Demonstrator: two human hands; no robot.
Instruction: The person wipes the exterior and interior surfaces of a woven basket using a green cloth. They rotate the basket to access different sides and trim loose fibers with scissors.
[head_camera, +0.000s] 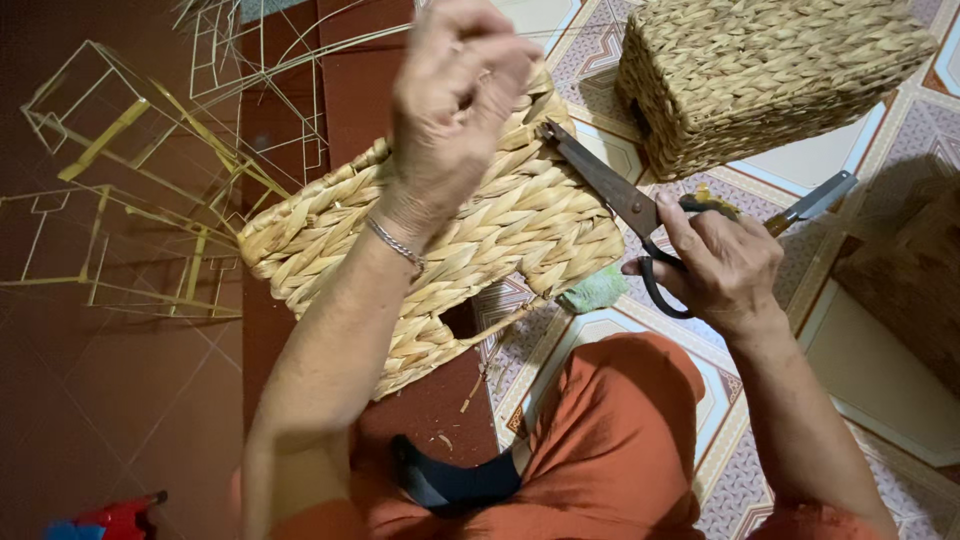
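A woven straw basket (500, 230) lies on its side on the floor in front of me, with a handle slot near its lower edge. My left hand (455, 100) is raised above it, fingers pinched together on a thin straw strand. My right hand (715, 260) grips black-handled scissors (610, 190), whose blades point at the basket's upper right corner and touch it. A knife (815, 200) with a grey blade also sticks out from my right hand.
A second woven basket (770, 70) stands at the top right. Yellow wire frames (130, 190) lie on the brown floor at left. A patterned mat (620, 330) covers the floor at right. My orange-clad knee (610, 430) is below. A red object (125, 515) sits bottom left.
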